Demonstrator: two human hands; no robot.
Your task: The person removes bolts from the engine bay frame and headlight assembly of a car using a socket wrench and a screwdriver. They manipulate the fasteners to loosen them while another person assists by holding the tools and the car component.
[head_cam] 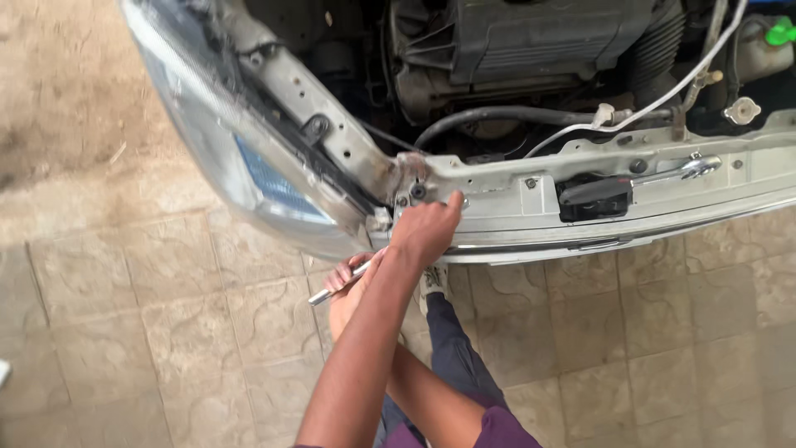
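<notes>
While both arms cross: hands work at the car's front.
Left hand [425, 232]: fingers together, fingertips pressed on the pale grey metal front crossmember [514, 203], just beside a dark bolt [417, 191].
Right hand [348, 286]: below the left hand, clamped on a slim silver metal wrench handle [338, 283].
Clear plastic headlight [249, 166]: up-left of both hands.
Chrome ratchet [676, 170]: well right, lying on the crossmember.

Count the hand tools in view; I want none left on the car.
2. A chrome ratchet lies on the car's front panel beside the black latch; a slim steel tool is in the right hand. Others may be hidden.
</notes>
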